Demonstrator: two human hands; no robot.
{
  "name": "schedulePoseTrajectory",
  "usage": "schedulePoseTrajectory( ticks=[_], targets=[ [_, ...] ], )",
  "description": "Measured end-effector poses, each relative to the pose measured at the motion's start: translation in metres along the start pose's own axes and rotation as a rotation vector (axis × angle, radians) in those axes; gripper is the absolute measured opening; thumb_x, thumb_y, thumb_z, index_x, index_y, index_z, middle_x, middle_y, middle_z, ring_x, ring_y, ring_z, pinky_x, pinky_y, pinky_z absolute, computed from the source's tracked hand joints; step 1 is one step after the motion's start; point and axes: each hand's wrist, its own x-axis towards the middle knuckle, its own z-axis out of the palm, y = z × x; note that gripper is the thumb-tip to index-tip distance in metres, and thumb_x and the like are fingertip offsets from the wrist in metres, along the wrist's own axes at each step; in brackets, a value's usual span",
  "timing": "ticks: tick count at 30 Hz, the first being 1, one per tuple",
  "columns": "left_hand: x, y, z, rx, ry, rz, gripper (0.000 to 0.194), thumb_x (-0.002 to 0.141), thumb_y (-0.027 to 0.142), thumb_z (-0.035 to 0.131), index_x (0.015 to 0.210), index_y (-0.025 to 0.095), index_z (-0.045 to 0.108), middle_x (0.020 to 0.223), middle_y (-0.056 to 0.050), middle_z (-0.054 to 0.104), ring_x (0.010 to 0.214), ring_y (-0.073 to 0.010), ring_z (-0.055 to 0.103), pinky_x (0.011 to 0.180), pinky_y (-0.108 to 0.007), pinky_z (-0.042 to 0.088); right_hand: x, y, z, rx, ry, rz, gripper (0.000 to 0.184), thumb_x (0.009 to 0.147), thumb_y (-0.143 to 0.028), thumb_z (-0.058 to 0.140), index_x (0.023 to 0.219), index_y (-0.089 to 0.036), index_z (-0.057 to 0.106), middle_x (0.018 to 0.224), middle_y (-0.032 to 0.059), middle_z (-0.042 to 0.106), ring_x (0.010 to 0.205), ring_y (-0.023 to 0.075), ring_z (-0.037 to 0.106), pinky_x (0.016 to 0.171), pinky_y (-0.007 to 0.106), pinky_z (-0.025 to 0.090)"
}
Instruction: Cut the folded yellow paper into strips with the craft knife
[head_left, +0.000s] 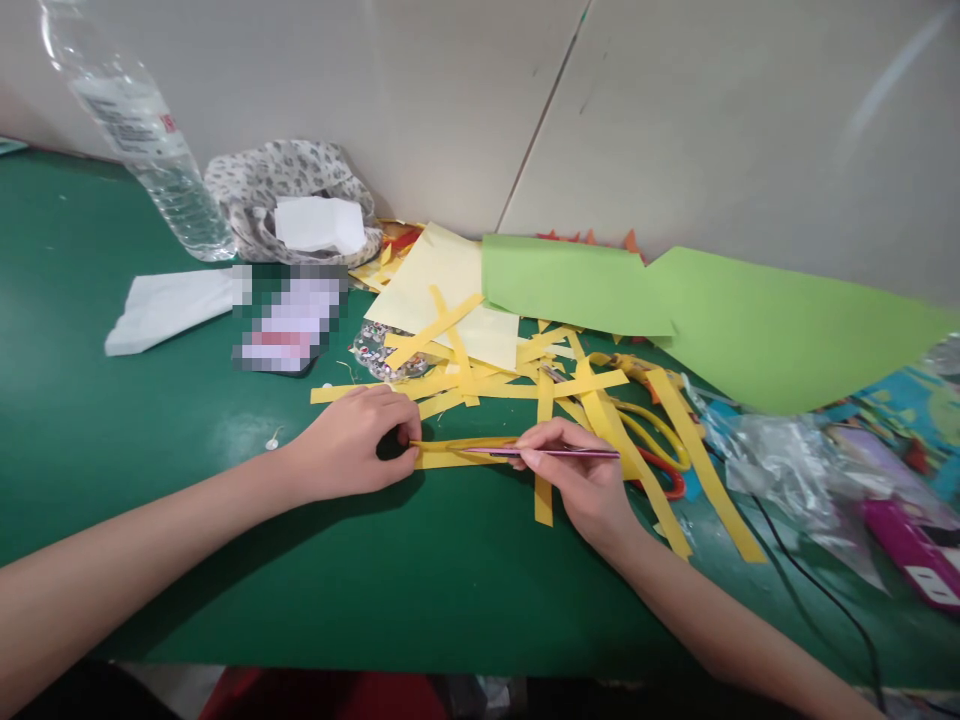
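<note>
My left hand (367, 440) pinches the left end of a folded yellow paper strip (450, 458) low over the green table. In my right hand (581, 475) is a slim pink pointed tool (559, 453), perhaps tweezers; its tip points left and lies along the strip. The fingers of my right hand also reach the strip's right end. Beyond both hands lies a loose pile of yellow paper strips (487, 390). One strip (544, 500) runs under or beside my right hand. Scissors with yellow handles (660, 430) lie partly covered by strips.
Green paper sheets (577, 285) and a cream sheet (442, 290) lie by the wall. At left are a phone (292, 325), a tissue (176, 305), a patterned cloth pouch (277, 165) and a water bottle (142, 130). A clear plastic bag (787, 460), a magenta object (911, 550) and a black cable (817, 590) lie right.
</note>
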Motion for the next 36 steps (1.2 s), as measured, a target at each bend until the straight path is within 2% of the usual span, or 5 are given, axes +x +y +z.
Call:
schedulePoseTrajectory(
  ticks=[9,17,25,31,36],
  targets=[
    [0.000,-0.001,0.001,-0.001,0.002,0.003,0.008,0.079,0.024,0.051,0.076,0.018,0.056,0.074,0.000,0.061,0.071,-0.0148,0.054,0.070,-0.030,0.042,-0.001,-0.011,0.009,-0.040,0.025,0.054,0.006,0.078,-0.028,0.072,0.077,-0.022,0.070,0.074,0.0011,0.068,0.069,0.0155,0.067,0.068,0.029,0.055],
    [0.000,0.000,0.000,-0.001,-0.001,-0.003,0.008,0.079,0.024,0.052,0.075,0.018,0.056,0.075,0.000,0.062,0.071,-0.0150,0.054,0.070,-0.030,0.042,0.000,-0.005,0.005,0.018,0.019,0.026,0.007,0.078,-0.029,0.071,0.076,-0.023,0.069,0.072,0.0000,0.068,0.067,0.0149,0.066,0.066,0.029,0.054],
    [0.001,0.000,0.001,0.001,0.010,0.009,0.007,0.078,0.023,0.052,0.075,0.018,0.056,0.074,0.000,0.062,0.070,-0.0143,0.054,0.070,-0.030,0.041,0.000,-0.016,0.014,-0.066,0.009,0.124,0.008,0.076,-0.030,0.073,0.077,-0.022,0.070,0.073,0.0006,0.070,0.070,0.0157,0.068,0.070,0.029,0.056],
    [0.001,-0.001,0.001,0.007,0.004,0.009,0.007,0.079,0.023,0.052,0.076,0.018,0.056,0.074,0.000,0.061,0.070,-0.0146,0.054,0.070,-0.030,0.041,0.003,-0.007,0.006,-0.043,-0.011,0.076,0.007,0.079,-0.029,0.071,0.077,-0.023,0.068,0.072,-0.0002,0.070,0.067,0.0140,0.068,0.067,0.027,0.057],
    [0.001,0.000,0.000,0.002,0.005,0.012,0.006,0.078,0.023,0.052,0.076,0.018,0.056,0.073,0.000,0.061,0.069,-0.0145,0.053,0.069,-0.030,0.041,0.003,-0.014,0.010,-0.133,-0.036,0.068,0.010,0.077,-0.032,0.072,0.078,-0.023,0.071,0.074,0.0025,0.070,0.067,0.0166,0.067,0.066,0.031,0.057]
  ],
)
